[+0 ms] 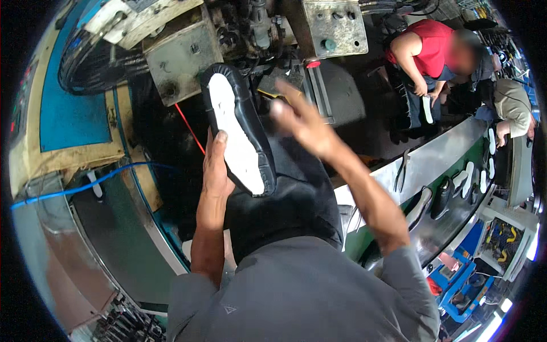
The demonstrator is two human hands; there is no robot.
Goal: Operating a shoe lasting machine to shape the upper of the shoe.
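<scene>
My left hand [216, 171] grips a black shoe upper [250, 125] by its side, the thumb pressed on the white bottom. That white insole bottom [236, 137] faces up, with the black material folded in around its edge. The shoe is tilted, toe end away from me, over my dark trousers. To the right of it, apart from the shoe, my right hand [307, 122] is blurred by motion, its fingers stretched out and spread. I see nothing plainly held in it.
Ahead stands a greasy machine with metal boxes [183, 60] and a control panel [336, 28]. On the right, a conveyor [456, 211] carries several shoes. Another conveyor [122, 245] lies left, below a blue hose [114, 170]. A person in red [424, 48] holds a white-bottomed shoe.
</scene>
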